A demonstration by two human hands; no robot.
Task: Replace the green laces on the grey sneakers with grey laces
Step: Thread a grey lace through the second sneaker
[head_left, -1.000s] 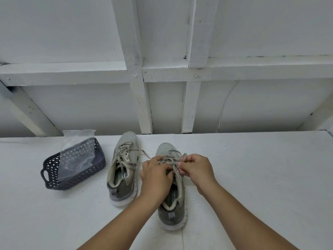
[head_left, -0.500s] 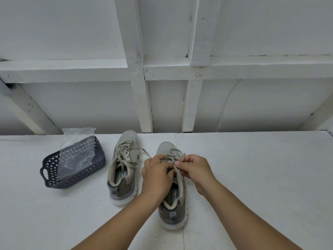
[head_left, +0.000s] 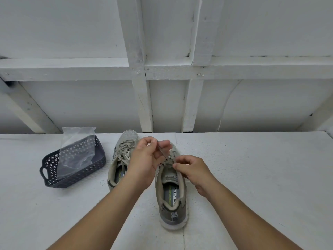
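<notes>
Two grey sneakers stand side by side on the white table, toes pointing away from me. The left sneaker is laced with a pale greenish-grey lace. Over the right sneaker my left hand pinches a strand of its lace and holds it lifted above the toe. My right hand pinches the same lace lower down, at the eyelets. The right shoe's tongue and insole show behind my hands.
A dark perforated plastic basket sits to the left of the shoes, with a clear plastic bag standing in it. A white wall with wooden battens rises right behind the table. Bare white tabletop spreads to the right.
My left hand has risen and moved away from me, drawing the lace strand up out of the knot. My right hand has slid back toward the eyelets. The hands are now apart.
</notes>
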